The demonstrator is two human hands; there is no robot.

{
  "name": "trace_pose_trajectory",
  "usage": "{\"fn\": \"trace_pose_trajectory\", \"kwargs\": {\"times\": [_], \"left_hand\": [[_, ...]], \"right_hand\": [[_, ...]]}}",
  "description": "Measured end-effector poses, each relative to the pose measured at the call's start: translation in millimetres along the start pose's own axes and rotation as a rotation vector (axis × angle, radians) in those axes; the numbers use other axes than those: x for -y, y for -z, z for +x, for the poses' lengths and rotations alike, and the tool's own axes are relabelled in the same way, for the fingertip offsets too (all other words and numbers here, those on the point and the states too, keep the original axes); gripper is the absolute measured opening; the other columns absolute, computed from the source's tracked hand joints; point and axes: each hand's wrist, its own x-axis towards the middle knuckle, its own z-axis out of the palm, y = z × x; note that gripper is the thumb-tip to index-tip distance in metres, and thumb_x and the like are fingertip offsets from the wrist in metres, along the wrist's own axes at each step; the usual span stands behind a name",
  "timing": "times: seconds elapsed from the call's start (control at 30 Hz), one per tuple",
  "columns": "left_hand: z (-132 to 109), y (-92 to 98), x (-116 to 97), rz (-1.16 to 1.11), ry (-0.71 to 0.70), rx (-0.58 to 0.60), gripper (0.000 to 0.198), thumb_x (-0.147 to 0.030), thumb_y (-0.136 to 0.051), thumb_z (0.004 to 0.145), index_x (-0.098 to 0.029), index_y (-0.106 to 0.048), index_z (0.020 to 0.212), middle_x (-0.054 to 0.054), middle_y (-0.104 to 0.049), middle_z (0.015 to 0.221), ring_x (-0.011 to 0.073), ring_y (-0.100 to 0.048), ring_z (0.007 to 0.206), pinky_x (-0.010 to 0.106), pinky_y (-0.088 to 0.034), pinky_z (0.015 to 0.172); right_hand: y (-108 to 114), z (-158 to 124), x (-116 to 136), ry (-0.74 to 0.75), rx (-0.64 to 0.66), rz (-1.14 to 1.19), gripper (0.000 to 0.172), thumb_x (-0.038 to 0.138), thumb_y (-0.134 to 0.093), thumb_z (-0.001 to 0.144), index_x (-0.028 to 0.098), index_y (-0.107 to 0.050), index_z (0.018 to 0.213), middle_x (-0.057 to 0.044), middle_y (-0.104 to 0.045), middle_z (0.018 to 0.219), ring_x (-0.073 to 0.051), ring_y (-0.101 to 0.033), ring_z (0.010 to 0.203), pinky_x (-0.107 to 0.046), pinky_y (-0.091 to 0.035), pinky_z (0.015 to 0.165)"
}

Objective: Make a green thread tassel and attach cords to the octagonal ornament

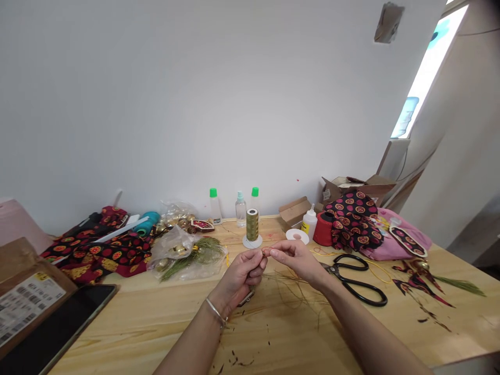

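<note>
My left hand (245, 271) and my right hand (297, 259) meet fingertip to fingertip above the middle of the table. Both are closed in a pinch on a small reddish-brown piece, too small and covered to name. Out from under my left palm sticks the edge of a dark object with a metallic rim (247, 298), mostly hidden. Loose olive threads (300, 291) trail over the wood below my right hand. Just beyond the fingers stands a cone of olive-gold thread (252, 227). Large black-handled scissors (361, 281) lie to the right of my right wrist.
Patterned cloth (117, 250), a plastic bag (174, 252) and a carton (35, 291) lie left. Bottles (215, 208) line the wall. Right are a glue bottle (310, 224), a red thread cone (323, 229), patterned fabric (357, 221) and scraps (422, 281).
</note>
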Motion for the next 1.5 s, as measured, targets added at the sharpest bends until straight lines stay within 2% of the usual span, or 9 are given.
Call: {"fn": "trace_pose_trajectory", "kwargs": {"times": [0.2, 0.33, 0.4, 0.53, 0.63, 0.7, 0.87, 1.17, 1.5], "left_hand": [[0.0, 0.8, 0.9, -0.025, 0.021, 0.002, 0.019, -0.027, -0.065, 0.066, -0.01, -0.06, 0.072, -0.005, -0.039, 0.053, 0.0005, -0.016, 0.04, 0.012, -0.009, 0.034], [0.8, 4.3, 1.4, -0.07, 0.038, 0.004, 0.017, -0.026, -0.062, 0.069, -0.009, -0.06, 0.072, -0.008, -0.029, 0.048, 0.001, -0.013, 0.039, 0.011, -0.008, 0.034], [0.8, 6.2, 1.2, -0.125, 0.042, -0.006, 0.017, -0.025, -0.061, 0.069, -0.009, -0.06, 0.074, -0.01, -0.023, 0.047, 0.0012, -0.011, 0.038, 0.011, -0.009, 0.033], [0.1, 8.1, 1.2, -0.245, 0.078, 0.019, 0.016, -0.024, -0.062, 0.067, -0.01, -0.059, 0.072, -0.011, -0.017, 0.046, 0.0016, -0.009, 0.037, 0.011, -0.009, 0.031], [-0.2, 7.7, 1.9, -0.251, 0.089, 0.034, 0.015, -0.025, -0.062, 0.067, -0.011, -0.057, 0.07, -0.01, -0.018, 0.047, 0.0015, -0.01, 0.037, 0.011, -0.01, 0.031], [0.1, 7.2, 2.6, -0.246, 0.086, 0.037, 0.015, -0.024, -0.062, 0.067, -0.011, -0.057, 0.07, -0.01, -0.019, 0.048, 0.0013, -0.012, 0.036, 0.01, -0.011, 0.031], [1.9, 5.9, 4.5, -0.23, 0.075, 0.047, 0.015, -0.023, -0.062, 0.068, -0.01, -0.056, 0.071, -0.01, -0.021, 0.048, 0.0006, -0.015, 0.037, 0.009, -0.012, 0.031], [1.3, 1.4, 3.9, -0.208, 0.032, 0.021, 0.015, -0.022, -0.063, 0.069, -0.009, -0.06, 0.077, 0.0, -0.045, 0.073, -0.0005, -0.028, 0.045, 0.008, -0.017, 0.032], [2.0, -1.3, 4.8, -0.223, 0.026, 0.015, 0.018, -0.026, -0.065, 0.067, -0.012, -0.061, 0.076, -0.001, -0.044, 0.071, 0.0, -0.027, 0.045, 0.008, -0.017, 0.033]], "right_hand": [[0.9, 0.5, 2.6, 0.042, -0.085, -0.029, 0.028, 0.041, -0.058, 0.068, 0.014, -0.063, 0.076, -0.001, -0.057, 0.065, -0.01, -0.046, 0.057, -0.022, -0.036, 0.053], [2.9, 0.0, 2.8, 0.098, -0.068, -0.04, 0.036, 0.039, -0.062, 0.064, 0.015, -0.059, 0.091, 0.008, -0.028, 0.05, -0.006, -0.023, 0.045, -0.019, -0.02, 0.042], [3.3, 0.1, 1.4, 0.125, -0.061, -0.048, 0.037, 0.037, -0.062, 0.064, 0.015, -0.059, 0.094, 0.008, -0.023, 0.052, -0.007, -0.021, 0.046, -0.02, -0.019, 0.042], [0.1, 0.4, -1.8, 0.075, -0.045, -0.063, 0.033, 0.036, -0.059, 0.068, 0.014, -0.061, 0.092, 0.006, -0.036, 0.052, -0.006, -0.026, 0.045, -0.02, -0.023, 0.042], [-4.3, 0.8, -3.0, 0.044, -0.013, 0.028, 0.028, 0.036, -0.059, 0.068, 0.014, -0.063, 0.087, 0.0, -0.057, 0.065, -0.009, -0.045, 0.054, -0.022, -0.036, 0.051], [-6.5, 1.5, -4.1, 0.031, -0.018, 0.11, 0.025, 0.035, -0.061, 0.066, 0.015, -0.063, 0.081, -0.003, -0.063, 0.077, -0.013, -0.054, 0.067, -0.025, -0.041, 0.062], [-7.3, 3.3, -8.2, -0.042, -0.067, 0.209, 0.019, 0.03, -0.065, 0.063, 0.014, -0.063, 0.074, -0.004, -0.066, 0.078, -0.015, -0.058, 0.074, -0.027, -0.043, 0.072], [-3.1, 2.7, -3.4, -0.057, -0.064, 0.184, 0.02, 0.031, -0.064, 0.064, 0.013, -0.064, 0.072, -0.004, -0.066, 0.073, -0.014, -0.059, 0.07, -0.027, -0.044, 0.07], [-7.1, 1.2, -6.8, -0.094, -0.043, 0.24, 0.023, 0.034, -0.065, 0.064, 0.013, -0.064, 0.073, -0.004, -0.067, 0.079, -0.016, -0.059, 0.076, -0.029, -0.043, 0.075]]}}
